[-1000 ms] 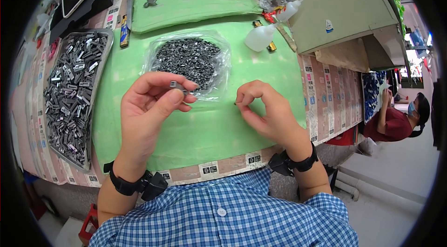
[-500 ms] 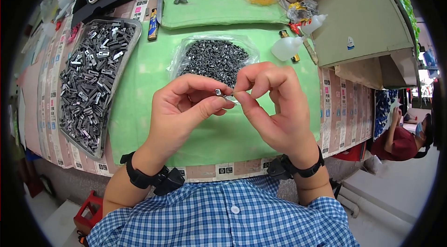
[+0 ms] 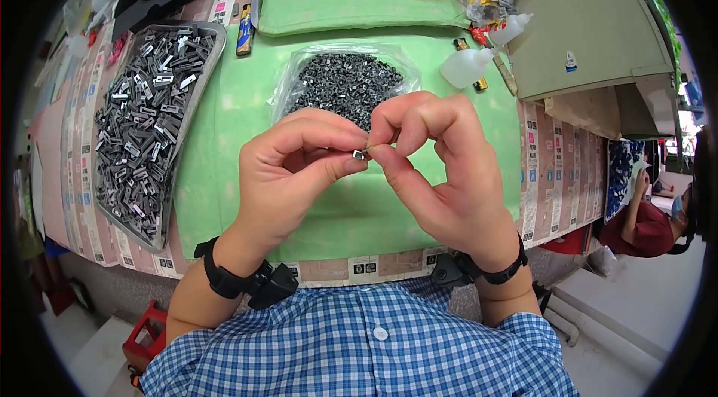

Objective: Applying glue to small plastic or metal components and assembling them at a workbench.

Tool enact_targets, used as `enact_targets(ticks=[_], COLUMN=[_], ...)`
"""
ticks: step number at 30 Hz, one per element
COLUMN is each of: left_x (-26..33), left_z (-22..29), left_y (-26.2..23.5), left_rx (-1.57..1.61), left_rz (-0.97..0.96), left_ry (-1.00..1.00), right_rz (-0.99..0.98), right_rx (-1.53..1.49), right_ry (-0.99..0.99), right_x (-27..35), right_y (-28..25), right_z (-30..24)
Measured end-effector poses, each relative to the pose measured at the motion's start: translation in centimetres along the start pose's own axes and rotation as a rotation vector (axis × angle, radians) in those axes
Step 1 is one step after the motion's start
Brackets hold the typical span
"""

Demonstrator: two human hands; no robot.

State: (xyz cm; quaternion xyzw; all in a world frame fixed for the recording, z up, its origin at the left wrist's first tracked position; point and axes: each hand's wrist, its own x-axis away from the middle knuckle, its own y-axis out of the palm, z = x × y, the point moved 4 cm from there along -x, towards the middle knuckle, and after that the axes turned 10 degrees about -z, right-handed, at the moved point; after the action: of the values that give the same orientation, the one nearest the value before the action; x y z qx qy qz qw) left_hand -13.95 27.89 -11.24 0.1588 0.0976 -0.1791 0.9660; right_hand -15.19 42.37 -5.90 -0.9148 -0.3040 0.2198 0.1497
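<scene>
Between the thumb and fingers of my left hand point(image 3: 299, 161) is a small dark part with a bright metal face point(image 3: 360, 154). My right hand point(image 3: 441, 161) pinches right beside it, thumb and forefinger pressed together; a tiny yellowish bit shows at those fingertips, too small to name. The two hands meet at the fingertips above the green mat point(image 3: 359, 228). Just beyond them lies a clear plastic bag point(image 3: 410, 81) spread under a heap of small black parts point(image 3: 344, 83), its near side hidden by my fingers.
A metal tray point(image 3: 217, 49) of longer black parts stands at the left. Behind are a lighter point(image 3: 244, 30) and a green-lined tray point(image 3: 336, 0) with yellow bits in plastic. White squeeze bottles point(image 3: 465, 68) stand at the right by a grey cabinet point(image 3: 583, 23). A person point(image 3: 643, 225) sits far right.
The small part has turned and now sits lower between my left fingertips, nearer the right hand. My hands are closer together; the whole view has shifted slightly.
</scene>
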Motion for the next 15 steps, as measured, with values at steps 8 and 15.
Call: enact_targets(ticks=[8, 15], left_x=[0.03, 0.00], left_z=[0.09, 0.02], left_y=[-0.04, -0.04], left_rx=[0.013, -0.009], left_rz=[-0.006, -0.004], left_ry=[0.025, 0.021], right_rz=[-0.007, 0.000], right_rx=[0.042, 0.058], right_ry=[-0.029, -0.069], right_x=[0.01, 0.00], right_y=[-0.01, 0.09], right_z=[-0.26, -0.16])
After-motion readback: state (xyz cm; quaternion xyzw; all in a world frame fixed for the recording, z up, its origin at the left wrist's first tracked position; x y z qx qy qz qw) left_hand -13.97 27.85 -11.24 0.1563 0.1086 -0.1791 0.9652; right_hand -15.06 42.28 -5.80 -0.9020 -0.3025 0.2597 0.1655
